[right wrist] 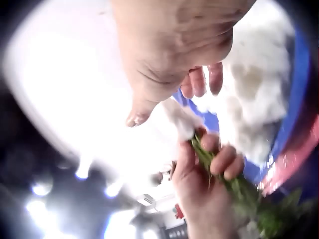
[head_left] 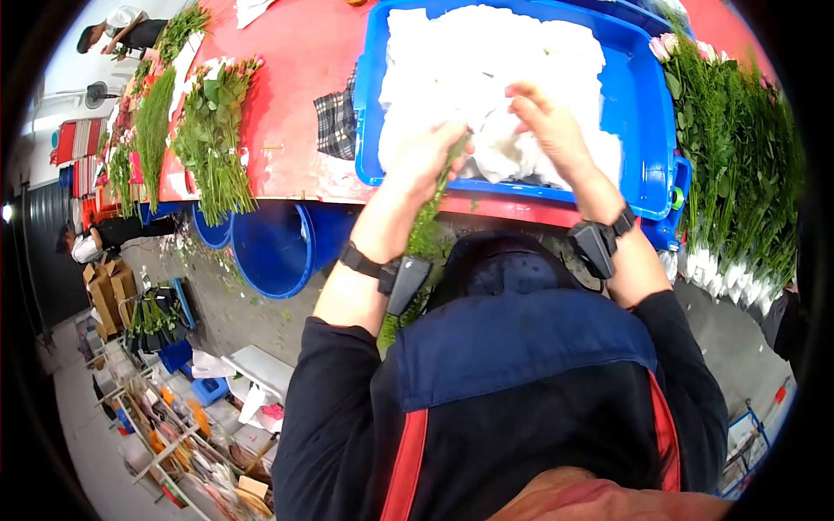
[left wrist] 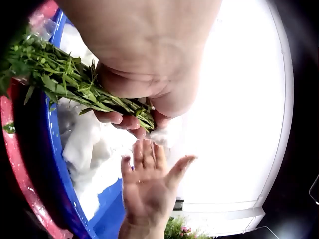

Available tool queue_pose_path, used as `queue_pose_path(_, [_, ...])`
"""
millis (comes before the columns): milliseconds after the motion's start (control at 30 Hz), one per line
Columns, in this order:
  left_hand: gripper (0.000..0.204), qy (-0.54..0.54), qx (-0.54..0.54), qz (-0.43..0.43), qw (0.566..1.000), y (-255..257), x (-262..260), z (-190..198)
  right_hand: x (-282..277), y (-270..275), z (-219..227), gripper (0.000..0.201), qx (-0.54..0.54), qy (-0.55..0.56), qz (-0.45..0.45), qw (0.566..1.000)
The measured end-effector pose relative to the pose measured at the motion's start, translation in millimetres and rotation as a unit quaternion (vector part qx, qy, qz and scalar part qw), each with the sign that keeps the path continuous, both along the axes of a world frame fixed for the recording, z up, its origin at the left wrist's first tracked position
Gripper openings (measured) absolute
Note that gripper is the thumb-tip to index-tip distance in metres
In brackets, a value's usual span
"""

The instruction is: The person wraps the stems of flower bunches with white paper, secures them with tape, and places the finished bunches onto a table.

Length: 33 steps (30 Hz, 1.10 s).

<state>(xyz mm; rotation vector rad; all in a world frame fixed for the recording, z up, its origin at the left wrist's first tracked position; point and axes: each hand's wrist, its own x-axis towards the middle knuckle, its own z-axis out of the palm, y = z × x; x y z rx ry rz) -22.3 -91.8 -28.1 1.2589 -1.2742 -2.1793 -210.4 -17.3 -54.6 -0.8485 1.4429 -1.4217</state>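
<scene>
My left hand (head_left: 424,163) grips a bunch of green stems (left wrist: 70,79) near their cut ends, fingers and thumb wrapped round it. The leafy part trails back along the forearm. At the cut ends sits a small white wad (left wrist: 159,136) that looks like wet cotton. Over the blue tub (head_left: 647,130) full of white cotton-like pads (head_left: 495,52), my right hand (head_left: 556,135) is held apart from the stems. Its fingers are spread, with nothing between them, and its palm faces the stem ends in the left wrist view.
A row of wrapped flower bunches (head_left: 730,174) lies right of the tub, their stem ends white. More bunches (head_left: 213,130) and a checked cloth (head_left: 336,122) lie on the red table (head_left: 291,52) to the left. Blue barrels (head_left: 274,252) stand below its edge. Two people are farther off.
</scene>
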Motion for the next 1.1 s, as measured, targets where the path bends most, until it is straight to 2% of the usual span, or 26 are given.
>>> queue_pose_path(33, [0.031,-0.013,0.000,0.004,1.000,-6.3,7.1,5.0,-10.5,4.3,3.3,0.032,-0.032,0.234,-0.040,0.971])
queue_pose_path(67, [0.031,-0.027,0.001,0.007,1.000,-10.9,13.3,8.5,-17.8,8.2,6.2,0.032,-0.063,0.455,-0.077,0.885])
queue_pose_path(167, [0.029,-0.038,0.004,-0.010,0.999,-19.8,23.8,6.8,-22.4,17.4,-23.8,0.024,-0.032,0.590,0.066,0.804])
queue_pose_path(300, [0.024,-0.008,-0.026,-0.006,1.000,-23.1,34.7,-2.9,-8.1,20.4,-18.8,0.013,-0.052,0.583,0.015,0.811])
queue_pose_path(400, [0.021,-0.009,-0.024,-0.001,1.000,-22.8,39.7,-4.2,-4.9,20.5,-16.2,0.009,-0.023,0.557,-0.042,0.829])
queue_pose_path(500, [0.021,0.000,-0.024,-0.009,1.000,-18.6,42.1,-5.2,0.7,21.8,-15.7,0.009,-0.013,0.492,-0.083,0.866])
queue_pose_path(600, [0.022,0.020,0.004,-0.021,1.000,-11.8,40.0,2.8,4.7,17.9,-15.3,0.011,0.040,0.307,-0.043,0.950])
queue_pose_path(700, [0.024,0.040,0.035,-0.029,0.998,-5.3,38.3,3.3,-2.2,10.0,-25.5,0.013,0.143,0.289,0.048,0.945])
queue_pose_path(800, [0.026,0.064,0.053,-0.028,0.996,-2.1,35.3,1.9,-3.3,10.8,-25.5,0.009,0.161,0.016,0.069,0.984])
queue_pose_path(900, [0.028,0.070,0.051,-0.022,0.996,-0.5,34.3,2.0,-11.9,13.7,-10.0,0.007,0.133,-0.111,0.034,0.984])
queue_pose_path(1000, [0.029,0.075,0.040,-0.029,0.996,1.9,33.3,8.8,-7.6,14.7,1.7,0.005,0.104,0.013,0.007,0.994])
queue_pose_path(1033, [0.029,0.084,0.038,-0.037,0.995,4.8,31.4,11.7,-4.0,11.8,-2.8,0.011,0.078,0.052,0.029,0.995])
queue_pose_path(1100, [0.027,0.086,0.035,-0.052,0.994,9.1,26.4,12.4,28.4,11.2,9.5,0.013,0.030,0.039,0.030,0.998])
